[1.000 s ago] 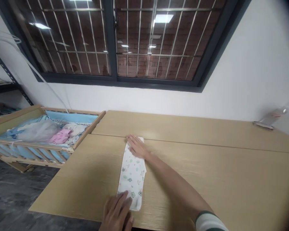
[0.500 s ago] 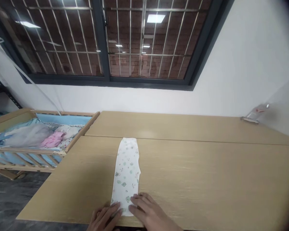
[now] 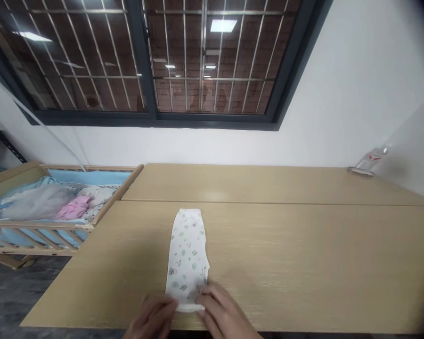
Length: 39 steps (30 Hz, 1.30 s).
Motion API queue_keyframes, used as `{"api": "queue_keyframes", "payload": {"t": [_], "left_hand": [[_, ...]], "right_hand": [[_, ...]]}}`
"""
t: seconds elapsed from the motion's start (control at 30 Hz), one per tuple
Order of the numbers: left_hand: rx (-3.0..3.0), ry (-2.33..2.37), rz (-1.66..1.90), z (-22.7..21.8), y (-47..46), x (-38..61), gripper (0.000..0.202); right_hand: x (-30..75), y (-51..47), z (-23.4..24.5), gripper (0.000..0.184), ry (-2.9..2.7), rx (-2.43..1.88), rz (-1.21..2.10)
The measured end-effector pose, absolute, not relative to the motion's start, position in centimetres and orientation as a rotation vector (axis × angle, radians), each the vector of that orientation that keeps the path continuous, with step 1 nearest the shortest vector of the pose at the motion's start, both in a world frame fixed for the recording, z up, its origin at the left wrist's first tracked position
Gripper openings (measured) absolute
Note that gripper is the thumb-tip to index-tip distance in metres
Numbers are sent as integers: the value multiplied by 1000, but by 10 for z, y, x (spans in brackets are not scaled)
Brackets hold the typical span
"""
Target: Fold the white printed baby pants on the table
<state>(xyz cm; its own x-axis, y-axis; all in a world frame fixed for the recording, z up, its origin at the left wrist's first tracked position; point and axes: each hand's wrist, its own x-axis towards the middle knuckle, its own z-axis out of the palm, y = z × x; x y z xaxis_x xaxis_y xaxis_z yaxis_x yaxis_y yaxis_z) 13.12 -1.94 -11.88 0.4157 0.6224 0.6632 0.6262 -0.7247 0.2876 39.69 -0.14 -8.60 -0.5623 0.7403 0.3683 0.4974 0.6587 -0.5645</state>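
Observation:
A pair of white baby pants [image 3: 188,256] with small green and grey prints lies folded lengthwise on the wooden table [image 3: 286,263]. Its narrow end points away from me, and a small bulge sticks out on its right side. At the near edge, my left hand [image 3: 151,316] pinches the left corner between thumb and fingers. My right hand [image 3: 222,308] grips the right corner, its fingers bent over the cloth. That near edge appears slightly raised between the hands. The fingertips are a little blurred.
To the left stands a wooden crib [image 3: 70,226] with blue lining, a pink cloth [image 3: 74,207] and white netting. A clear plastic packet [image 3: 367,162] leans in the far right corner. Beyond the table are a white wall and a barred window [image 3: 212,70].
My hands have gone from lying flat on the near end of the pants to pinching its corners. The pants sit slightly nearer to me, with the near edge lifted. The view has shifted a little.

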Motion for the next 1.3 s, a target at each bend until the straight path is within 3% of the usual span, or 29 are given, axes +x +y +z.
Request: {"api": "queue_keyframes", "payload": {"t": [0.13,0.3,0.53,0.77,0.9,1.1,1.3], "left_hand": [[-2525,-1343,-1449,-102,17,135,25],[-2369,-1510,-1611,-77,101,140,21],[-2408,-1829,-1377,-77,201,153,27],[-2452,-1954,-1075,-100,240,167,28],[-2364,-2014,-966,-99,229,177,28],[-2281,-2010,-843,-94,144,203,35],[-2118,-1937,-603,-125,51,225,44]], "right_hand": [[393,38,-50,28,-2197,-984,700],[383,116,-41,29,-1978,-1106,740],[367,221,-71,19,-1797,-1118,802],[361,269,-107,13,-1897,-1298,730],[363,272,-116,15,-1915,-1339,706],[364,257,-99,48,-1915,-1363,585],[341,196,-58,55,-2463,-829,530]]}}
